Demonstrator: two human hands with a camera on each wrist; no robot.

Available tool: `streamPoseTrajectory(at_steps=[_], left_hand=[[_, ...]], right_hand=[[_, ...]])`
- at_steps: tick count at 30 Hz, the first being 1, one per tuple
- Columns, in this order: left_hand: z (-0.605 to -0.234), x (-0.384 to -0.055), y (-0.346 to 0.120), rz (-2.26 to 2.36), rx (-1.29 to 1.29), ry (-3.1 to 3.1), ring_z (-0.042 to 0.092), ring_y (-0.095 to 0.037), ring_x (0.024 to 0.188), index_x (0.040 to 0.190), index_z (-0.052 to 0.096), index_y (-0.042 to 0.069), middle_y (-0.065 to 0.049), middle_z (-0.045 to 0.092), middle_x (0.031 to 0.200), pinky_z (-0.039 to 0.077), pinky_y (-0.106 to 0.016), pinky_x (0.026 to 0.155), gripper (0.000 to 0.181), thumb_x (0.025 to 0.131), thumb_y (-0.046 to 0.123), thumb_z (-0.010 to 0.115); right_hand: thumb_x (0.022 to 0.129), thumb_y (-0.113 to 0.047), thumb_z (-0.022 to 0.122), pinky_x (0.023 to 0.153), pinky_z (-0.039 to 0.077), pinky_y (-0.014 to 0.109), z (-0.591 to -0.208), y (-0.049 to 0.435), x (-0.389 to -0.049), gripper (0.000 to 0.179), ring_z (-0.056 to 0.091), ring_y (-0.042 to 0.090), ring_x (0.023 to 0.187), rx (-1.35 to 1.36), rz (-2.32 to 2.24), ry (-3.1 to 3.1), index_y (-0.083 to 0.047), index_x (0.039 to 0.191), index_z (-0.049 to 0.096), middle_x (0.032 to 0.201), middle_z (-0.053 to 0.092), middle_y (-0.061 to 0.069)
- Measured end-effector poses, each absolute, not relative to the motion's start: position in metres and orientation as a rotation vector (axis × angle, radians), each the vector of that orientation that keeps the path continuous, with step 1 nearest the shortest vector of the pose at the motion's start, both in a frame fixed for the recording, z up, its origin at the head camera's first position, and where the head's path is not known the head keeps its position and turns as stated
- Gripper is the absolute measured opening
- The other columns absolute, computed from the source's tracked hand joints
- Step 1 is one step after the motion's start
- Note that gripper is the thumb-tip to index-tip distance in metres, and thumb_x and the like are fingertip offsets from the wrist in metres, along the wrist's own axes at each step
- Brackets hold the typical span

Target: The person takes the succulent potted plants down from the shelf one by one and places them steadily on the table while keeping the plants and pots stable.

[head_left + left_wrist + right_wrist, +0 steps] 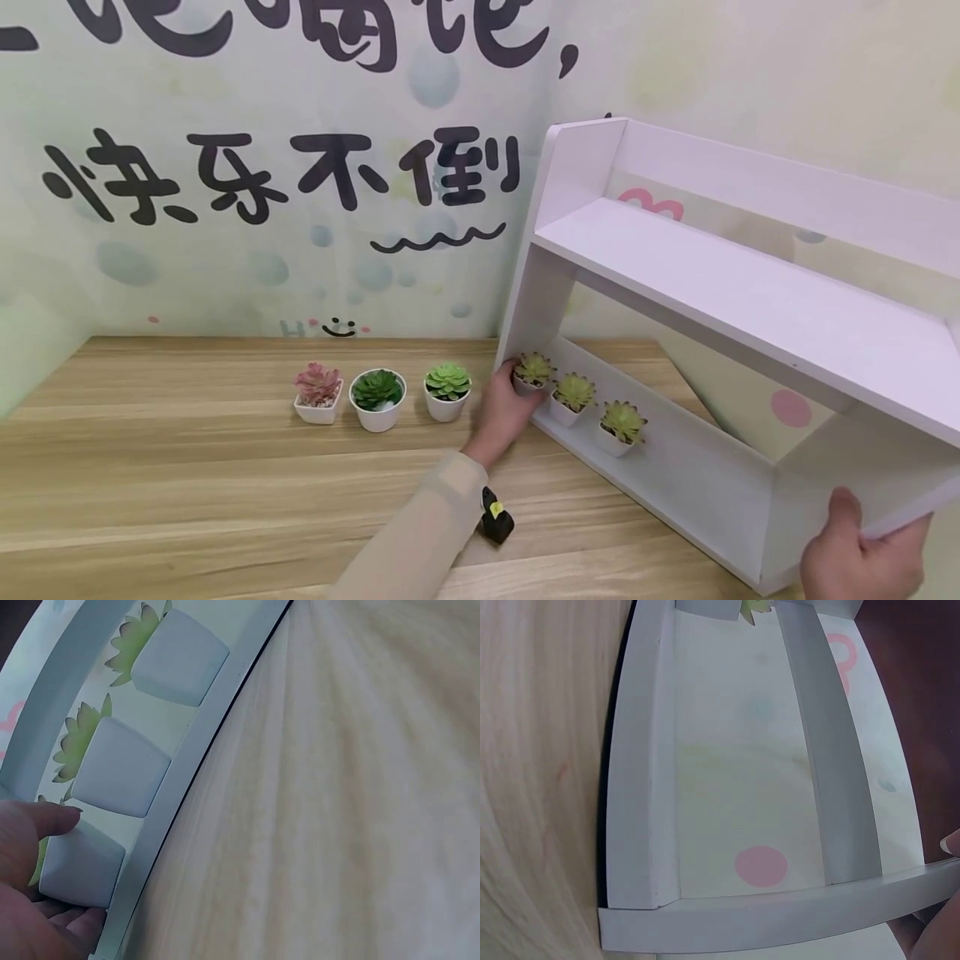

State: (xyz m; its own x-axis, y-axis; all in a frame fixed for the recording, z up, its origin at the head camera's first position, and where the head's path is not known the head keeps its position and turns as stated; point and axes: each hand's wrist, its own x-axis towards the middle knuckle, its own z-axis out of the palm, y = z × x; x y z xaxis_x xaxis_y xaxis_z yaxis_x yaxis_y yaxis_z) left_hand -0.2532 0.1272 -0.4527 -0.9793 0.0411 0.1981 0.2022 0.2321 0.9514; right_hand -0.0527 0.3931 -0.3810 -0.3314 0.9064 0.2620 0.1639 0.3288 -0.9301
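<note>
A white two-tier shelf (697, 283) stands at an angle on the right of the wooden table. Three light green succulents in white pots line its lower board: a left one (534, 371), a middle one (573, 396) and a right one (621, 427). My left hand (504, 410) pinches the left succulent's pot (84, 866), thumb at one side and fingers at the other, in the shelf's left corner. With my right hand (862, 546) I grip the edge of the shelf's right side panel (780, 922), thumb on the inner face. Most right fingers are hidden behind the panel.
On the table (225, 500), left of the shelf, stand a pink succulent (318, 392), a dark green one (377, 400) and a bright green one (447, 390), all in white pots. A black piece with a yellow mark (495, 517) shows beside my left sleeve. A printed wall covering (247, 275) hangs behind.
</note>
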Motion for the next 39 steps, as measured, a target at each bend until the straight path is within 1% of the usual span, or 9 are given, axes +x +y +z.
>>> streamPoseTrajectory(at_steps=[2,8,13,17,20,28,33,36,39], left_hand=[[-0.452,-0.253,0.127,-1.877,-0.233,-2.333,0.055,-0.037,0.134,0.139,0.052,-0.006,-0.025,0.059,0.141,0.046,-0.048,0.112,0.066,0.082,0.013,0.079],[-0.447,-0.250,0.124,-1.919,-0.245,-2.291,0.055,-0.033,0.134,0.140,0.051,-0.003,-0.022,0.060,0.140,0.047,-0.045,0.112,0.064,0.083,0.011,0.077],[-0.439,-0.246,0.123,-1.895,-0.282,-2.293,0.056,-0.031,0.134,0.141,0.050,-0.001,-0.020,0.060,0.140,0.048,-0.044,0.111,0.064,0.084,0.010,0.076],[-0.434,-0.243,0.122,-1.856,-0.308,-2.312,0.057,-0.030,0.132,0.141,0.050,0.001,-0.019,0.061,0.139,0.049,-0.044,0.110,0.064,0.083,0.012,0.076],[-0.430,-0.241,0.122,-1.823,-0.310,-2.321,0.059,-0.030,0.130,0.139,0.052,0.003,-0.019,0.064,0.136,0.051,-0.044,0.108,0.063,0.083,0.013,0.077],[-0.417,-0.235,0.118,-1.736,-0.365,-2.401,0.065,-0.027,0.119,0.135,0.056,0.005,-0.015,0.068,0.128,0.053,-0.042,0.104,0.064,0.077,0.015,0.081],[-0.413,-0.232,0.113,-1.692,-0.394,-2.433,0.067,-0.026,0.114,0.133,0.058,0.008,-0.013,0.070,0.124,0.055,-0.041,0.100,0.062,0.077,0.018,0.082],[-0.409,-0.230,0.108,-1.673,-0.410,-2.447,0.067,-0.026,0.114,0.131,0.058,0.008,-0.013,0.070,0.122,0.055,-0.041,0.099,0.060,0.077,0.022,0.083],[-0.404,-0.227,0.102,-1.645,-0.432,-2.457,0.068,-0.026,0.113,0.129,0.060,0.007,-0.014,0.071,0.122,0.056,-0.041,0.098,0.060,0.077,0.024,0.084]], right_hand=[[0.100,-0.027,0.051,0.108,0.041,0.020,-0.381,0.393,-0.053,0.044,0.054,-0.004,0.117,-0.961,1.075,-1.727,-0.040,0.141,0.049,0.124,0.057,-0.024],[0.100,-0.027,0.052,0.108,0.042,0.021,-0.382,0.395,-0.054,0.045,0.054,-0.004,0.117,-0.969,1.086,-1.735,-0.041,0.142,0.048,0.125,0.057,-0.024],[0.100,-0.029,0.052,0.102,0.042,0.019,-0.383,0.397,-0.055,0.045,0.055,-0.004,0.115,-0.980,1.087,-1.735,-0.042,0.142,0.047,0.125,0.057,-0.025],[0.100,-0.030,0.052,0.100,0.042,0.019,-0.384,0.399,-0.055,0.046,0.054,-0.003,0.115,-0.995,1.089,-1.743,-0.044,0.143,0.045,0.127,0.056,-0.024],[0.099,-0.031,0.052,0.096,0.041,0.018,-0.384,0.400,-0.055,0.046,0.053,-0.004,0.112,-1.006,1.097,-1.741,-0.045,0.143,0.045,0.125,0.056,-0.025],[0.099,-0.029,0.054,0.088,0.037,0.014,-0.383,0.402,-0.052,0.046,0.051,-0.009,0.100,-1.007,1.128,-1.733,-0.044,0.142,0.047,0.116,0.055,-0.028],[0.099,-0.028,0.055,0.088,0.037,0.014,-0.381,0.402,-0.051,0.046,0.050,-0.009,0.098,-1.005,1.173,-1.717,-0.045,0.141,0.048,0.112,0.054,-0.030],[0.098,-0.028,0.055,0.090,0.037,0.014,-0.381,0.401,-0.051,0.046,0.050,-0.008,0.098,-1.017,1.185,-1.707,-0.045,0.140,0.048,0.114,0.055,-0.029],[0.099,-0.030,0.053,0.099,0.039,0.017,-0.382,0.400,-0.052,0.047,0.053,-0.005,0.111,-1.051,1.162,-1.728,-0.047,0.143,0.044,0.127,0.057,-0.024]])
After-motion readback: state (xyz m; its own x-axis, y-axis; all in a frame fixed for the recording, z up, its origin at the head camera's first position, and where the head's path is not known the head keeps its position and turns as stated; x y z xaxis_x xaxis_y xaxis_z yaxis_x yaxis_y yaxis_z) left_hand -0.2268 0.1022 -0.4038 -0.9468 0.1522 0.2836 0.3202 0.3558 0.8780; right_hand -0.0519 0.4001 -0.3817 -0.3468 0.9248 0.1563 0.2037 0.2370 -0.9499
